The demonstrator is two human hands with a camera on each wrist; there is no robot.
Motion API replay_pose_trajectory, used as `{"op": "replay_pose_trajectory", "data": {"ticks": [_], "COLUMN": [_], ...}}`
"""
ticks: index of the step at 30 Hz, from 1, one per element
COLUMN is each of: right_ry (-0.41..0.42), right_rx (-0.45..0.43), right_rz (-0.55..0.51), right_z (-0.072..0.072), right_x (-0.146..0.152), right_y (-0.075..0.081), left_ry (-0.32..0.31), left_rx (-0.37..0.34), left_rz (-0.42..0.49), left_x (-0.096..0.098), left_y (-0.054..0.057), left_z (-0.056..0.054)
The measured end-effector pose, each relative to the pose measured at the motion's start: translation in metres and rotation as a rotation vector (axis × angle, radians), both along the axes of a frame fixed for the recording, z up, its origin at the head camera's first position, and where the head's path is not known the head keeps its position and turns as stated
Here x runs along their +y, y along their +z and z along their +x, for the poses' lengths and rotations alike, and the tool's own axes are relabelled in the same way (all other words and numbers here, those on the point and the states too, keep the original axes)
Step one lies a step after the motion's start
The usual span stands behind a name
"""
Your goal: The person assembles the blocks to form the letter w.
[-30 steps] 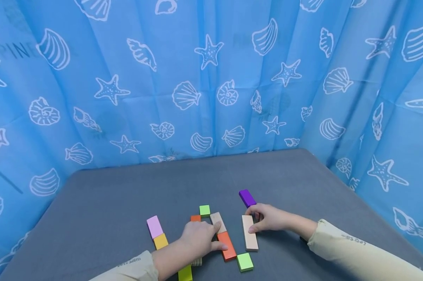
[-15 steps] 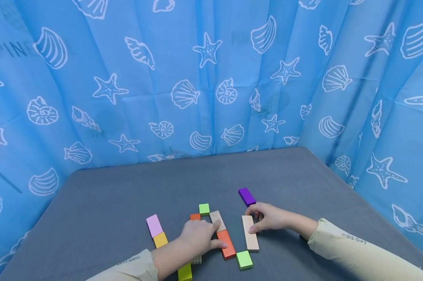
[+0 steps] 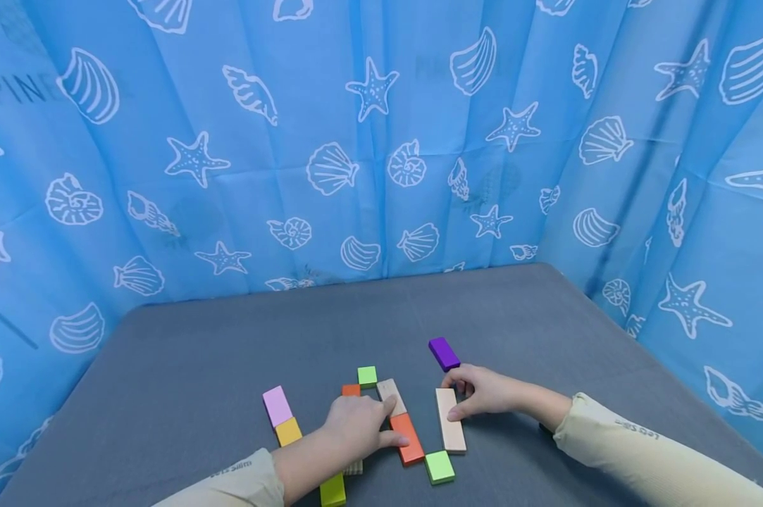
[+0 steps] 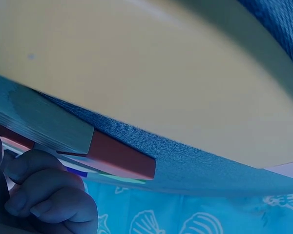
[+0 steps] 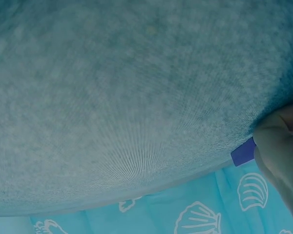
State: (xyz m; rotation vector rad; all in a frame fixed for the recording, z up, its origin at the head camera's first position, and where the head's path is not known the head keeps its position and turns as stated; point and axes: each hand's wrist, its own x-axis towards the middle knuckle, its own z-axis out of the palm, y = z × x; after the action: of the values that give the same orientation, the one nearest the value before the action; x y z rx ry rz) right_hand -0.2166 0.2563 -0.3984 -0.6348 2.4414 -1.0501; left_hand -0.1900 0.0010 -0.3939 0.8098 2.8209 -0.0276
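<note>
In the head view my left hand (image 3: 356, 428) reaches over the blocks. Its index fingertip touches a plain wooden block (image 3: 390, 396), and the thumb lies on an orange block (image 3: 406, 438) set end to end with it. Bent fingers (image 4: 51, 187) show beside these blocks in the left wrist view. My right hand (image 3: 485, 391) holds a pale wooden block (image 3: 451, 429), thumb on its right side and index finger at its far end. A purple block (image 3: 444, 353) lies just beyond those fingers. A green block (image 3: 440, 467) sits at the pale block's near end.
Pink (image 3: 277, 405) and amber (image 3: 289, 431) blocks lie end to end at left. A yellow-green block (image 3: 333, 491) lies partly under the left forearm. Another orange block (image 3: 351, 389) and a green one (image 3: 367, 376) lie behind the left hand. A shell-print curtain (image 3: 381, 211) borders the grey table (image 3: 229, 352).
The pale wooden block has slid slightly nearer to me with my right hand, closing on the near green block. My left hand stays over the same blocks. The head view has tilted slightly.
</note>
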Motion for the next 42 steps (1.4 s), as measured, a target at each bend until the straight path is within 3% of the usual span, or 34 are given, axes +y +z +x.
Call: {"op": "replay_pose_trajectory", "data": {"ticks": [7, 11, 17, 24, 31, 33, 38, 42], "right_ry": [-0.034, -0.175, -0.41, -0.383, -0.359, -0.377, -0.435, -0.409], "right_rx": [-0.059, -0.101, 0.011, 0.048, 0.15, 0.163, 0.04, -0.04], "right_rz": [-0.039, -0.089, -0.008, 0.157, 0.25, 0.196, -0.165, -0.273], "right_z": [-0.004, -0.012, -0.034, -0.054, -0.056, -0.058, -0.065, -0.07], "right_x": [0.001, 0.004, 0.005, -0.001, -0.008, -0.008, 0.001, 0.011], "right_y": [0.002, 0.004, 0.005, 0.001, 0.009, 0.014, 0.022, 0.024], "left_ry": [0.003, 0.003, -0.006, -0.016, -0.007, -0.007, -0.013, -0.019], "left_rx": [-0.005, -0.006, -0.013, 0.005, -0.002, -0.001, 0.008, 0.009], "left_rz": [-0.004, -0.009, -0.004, -0.007, -0.005, -0.004, -0.002, 0.001], "left_x": [0.0, 0.0, -0.002, -0.002, -0.002, -0.002, -0.003, -0.003], "left_y": [0.001, 0.001, 0.001, 0.0, -0.001, -0.001, 0.0, -0.001], "left_z": [-0.001, 0.0, 0.0, -0.001, -0.002, -0.002, -0.001, -0.001]}}
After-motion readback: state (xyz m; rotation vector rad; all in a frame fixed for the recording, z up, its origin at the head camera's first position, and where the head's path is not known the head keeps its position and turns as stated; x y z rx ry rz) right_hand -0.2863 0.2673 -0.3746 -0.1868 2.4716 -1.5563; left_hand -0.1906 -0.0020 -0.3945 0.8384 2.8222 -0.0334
